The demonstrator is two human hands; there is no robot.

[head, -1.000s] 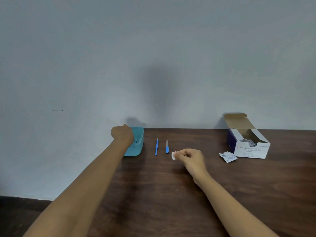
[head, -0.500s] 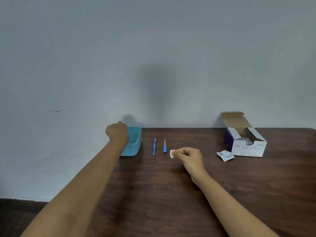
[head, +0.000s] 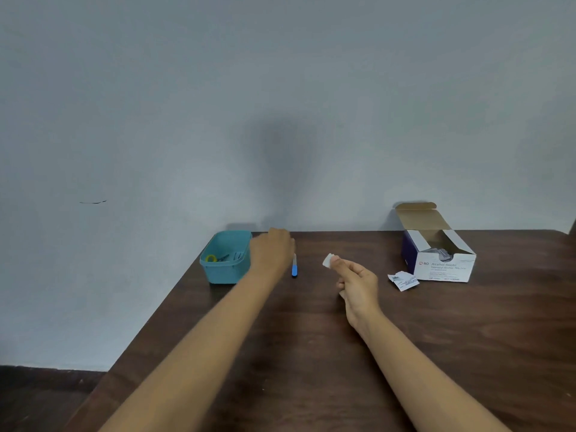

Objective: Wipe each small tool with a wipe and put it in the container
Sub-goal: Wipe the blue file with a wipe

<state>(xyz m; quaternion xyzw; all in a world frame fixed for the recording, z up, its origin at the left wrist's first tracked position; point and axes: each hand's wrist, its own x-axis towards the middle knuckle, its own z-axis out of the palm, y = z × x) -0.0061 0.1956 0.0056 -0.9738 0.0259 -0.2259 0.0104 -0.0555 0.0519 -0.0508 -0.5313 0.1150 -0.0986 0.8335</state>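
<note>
Pinching white wipe [head: 328,261], right hand [head: 358,286] fingers [head: 341,265] curled.

the rectangular plastic container [head: 225,273] is teal; a pair of scissors [head: 211,258] inside has yellow loops. the slim small tool [head: 294,270] has a bright blue handle and a pale tip. the small folded wipe [head: 328,261] is white. the open cardboard box [head: 442,270] is white and dark blue, plain brown inside. the wooden table [head: 311,344] is dark brown, grained.

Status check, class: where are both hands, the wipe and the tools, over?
Left hand between container and blue-handled tool, grip hidden. Right hand pinches wipe. Tool lies on table, nothing blocking.
</note>
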